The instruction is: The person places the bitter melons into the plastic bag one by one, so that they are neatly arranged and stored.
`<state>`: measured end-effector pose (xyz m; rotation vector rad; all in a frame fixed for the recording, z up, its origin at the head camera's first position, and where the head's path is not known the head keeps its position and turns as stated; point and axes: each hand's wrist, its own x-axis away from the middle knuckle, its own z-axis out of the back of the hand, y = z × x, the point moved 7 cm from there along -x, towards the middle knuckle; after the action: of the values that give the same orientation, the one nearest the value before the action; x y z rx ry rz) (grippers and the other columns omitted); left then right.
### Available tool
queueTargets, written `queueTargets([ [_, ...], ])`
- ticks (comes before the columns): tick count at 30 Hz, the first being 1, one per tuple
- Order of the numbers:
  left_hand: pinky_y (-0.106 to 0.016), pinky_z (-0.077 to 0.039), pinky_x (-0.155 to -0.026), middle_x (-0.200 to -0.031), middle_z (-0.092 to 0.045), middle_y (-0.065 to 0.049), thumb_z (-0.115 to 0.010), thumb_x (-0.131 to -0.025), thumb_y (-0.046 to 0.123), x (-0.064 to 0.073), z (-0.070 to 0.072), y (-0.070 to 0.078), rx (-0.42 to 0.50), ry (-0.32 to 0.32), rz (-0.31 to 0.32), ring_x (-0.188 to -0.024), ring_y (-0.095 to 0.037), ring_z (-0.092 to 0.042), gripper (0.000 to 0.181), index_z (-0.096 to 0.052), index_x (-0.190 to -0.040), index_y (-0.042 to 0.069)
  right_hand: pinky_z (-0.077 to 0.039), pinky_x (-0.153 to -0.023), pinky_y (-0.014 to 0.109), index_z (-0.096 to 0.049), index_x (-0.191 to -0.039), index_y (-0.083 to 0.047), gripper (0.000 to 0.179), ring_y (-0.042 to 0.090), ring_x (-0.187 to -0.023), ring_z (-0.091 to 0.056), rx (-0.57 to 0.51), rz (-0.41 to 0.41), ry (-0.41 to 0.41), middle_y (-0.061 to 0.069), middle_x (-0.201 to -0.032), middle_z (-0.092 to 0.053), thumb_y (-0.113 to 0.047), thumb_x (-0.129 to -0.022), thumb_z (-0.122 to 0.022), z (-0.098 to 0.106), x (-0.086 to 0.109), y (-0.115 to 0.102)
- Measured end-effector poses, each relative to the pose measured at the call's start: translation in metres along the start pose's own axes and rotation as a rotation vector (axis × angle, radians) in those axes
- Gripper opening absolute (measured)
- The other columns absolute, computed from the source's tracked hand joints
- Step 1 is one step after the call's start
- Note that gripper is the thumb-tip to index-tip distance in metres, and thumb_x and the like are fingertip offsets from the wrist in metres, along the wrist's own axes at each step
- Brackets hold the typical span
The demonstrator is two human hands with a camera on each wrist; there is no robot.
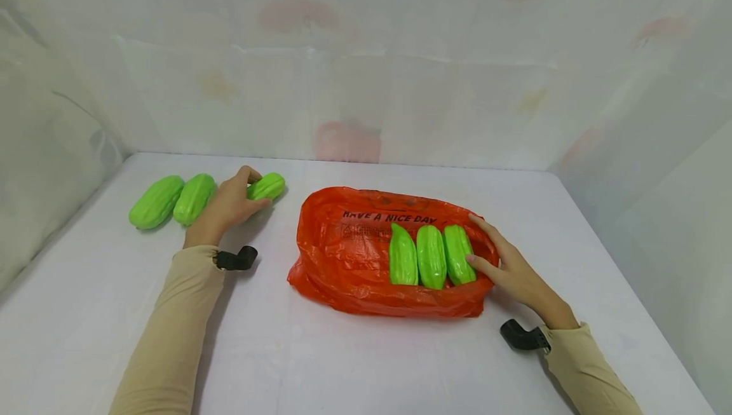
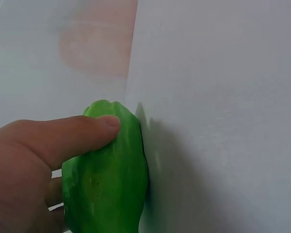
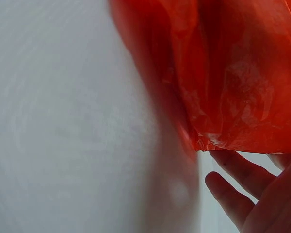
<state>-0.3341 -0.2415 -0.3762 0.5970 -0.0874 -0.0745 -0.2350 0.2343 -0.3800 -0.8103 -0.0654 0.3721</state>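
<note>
My left hand (image 1: pixel 229 202) grips a green ridged vegetable (image 1: pixel 267 187) at the back left of the table, thumb on its near side. Seen from the left wrist, the thumb lies across the upper part of this glossy vegetable (image 2: pixel 106 179). A red plastic bag (image 1: pixel 343 297) printed HAVE A NICE DAY lies with its mouth spread toward me. Inside it, three similar vegetables (image 1: pixel 431 259) stand side by side at the right. My right hand (image 1: pixel 517 272) holds the bag's right edge, thumb inside over the nearest vegetable. From the right wrist, spread fingers (image 3: pixel 233 194) show beneath the red plastic.
Two more green vegetables (image 1: pixel 155 202) lie to the left of my left hand, one partly behind the wrist. A white cloth covers the table (image 1: pixel 366 364). A patterned sheet (image 1: pixel 366 84) hangs along the back, and pale sheets stand at both sides.
</note>
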Motion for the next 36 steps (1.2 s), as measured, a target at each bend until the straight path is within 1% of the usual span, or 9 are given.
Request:
queueTargets([
  [4, -0.056, -0.041, -0.099, -0.134, -0.05, -0.028, -0.068, -0.093, 0.025, 0.002, 0.002, 0.0, -0.004, 0.016, -0.005, -0.113, -0.039, -0.05, 0.06, -0.037, -0.138, -0.002, -0.039, -0.103, 0.069, -0.02, -0.159, -0.022, 0.071, 0.042, -0.138, -0.04, 0.004, 0.01, 0.004, 0.019, -0.16, -0.029, -0.021, -0.099, -0.058, 0.0, 0.0, 0.0],
  [11, -0.06, -0.042, -0.102, -0.138, -0.051, -0.03, -0.07, -0.092, 0.026, 0.004, 0.006, 0.004, -0.004, 0.067, -0.042, -0.122, -0.046, -0.05, 0.062, -0.039, -0.142, 0.003, -0.038, -0.104, 0.07, -0.021, -0.159, -0.023, 0.071, 0.042, -0.139, -0.039, 0.004, 0.016, 0.005, 0.019, -0.16, -0.028, -0.021, -0.099, -0.059, 0.0, 0.0, -0.001],
  [17, -0.061, -0.043, -0.1, -0.142, -0.05, -0.029, -0.07, -0.092, 0.025, 0.005, 0.011, 0.009, -0.012, 0.1, -0.067, -0.121, -0.046, -0.052, 0.061, -0.042, -0.144, 0.009, -0.038, -0.104, 0.07, -0.021, -0.159, -0.022, 0.071, 0.043, -0.139, -0.039, 0.005, 0.014, 0.003, 0.019, -0.16, -0.029, -0.02, -0.099, -0.059, 0.0, -0.001, -0.001],
  [24, -0.063, -0.042, -0.101, -0.146, -0.048, -0.027, -0.069, -0.092, 0.025, 0.006, 0.013, 0.016, -0.008, 0.098, -0.077, -0.123, -0.045, -0.05, 0.058, -0.046, -0.144, 0.016, -0.037, -0.104, 0.07, -0.021, -0.159, -0.023, 0.071, 0.043, -0.139, -0.038, 0.004, 0.004, 0.0, 0.019, -0.161, -0.028, -0.022, -0.099, -0.059, 0.0, 0.0, 0.0],
  [28, -0.063, -0.042, -0.1, -0.146, -0.048, -0.025, -0.07, -0.092, 0.027, 0.008, 0.015, 0.022, -0.007, 0.111, -0.097, -0.122, -0.045, -0.051, 0.057, -0.048, -0.144, 0.015, -0.038, -0.104, 0.07, -0.02, -0.159, -0.023, 0.071, 0.043, -0.139, -0.038, 0.003, 0.004, 0.0, 0.019, -0.161, -0.028, -0.022, -0.099, -0.059, 0.0, 0.0, 0.0],
  [36, -0.059, -0.046, -0.094, -0.141, -0.053, -0.027, -0.071, -0.092, 0.028, 0.013, 0.021, 0.035, 0.013, 0.158, -0.148, -0.114, -0.044, -0.057, 0.057, -0.05, -0.143, 0.014, -0.037, -0.104, 0.07, -0.02, -0.159, -0.024, 0.071, 0.043, -0.14, -0.037, 0.004, 0.002, 0.002, 0.019, -0.161, -0.027, -0.022, -0.099, -0.059, 0.0, 0.0, -0.001],
])
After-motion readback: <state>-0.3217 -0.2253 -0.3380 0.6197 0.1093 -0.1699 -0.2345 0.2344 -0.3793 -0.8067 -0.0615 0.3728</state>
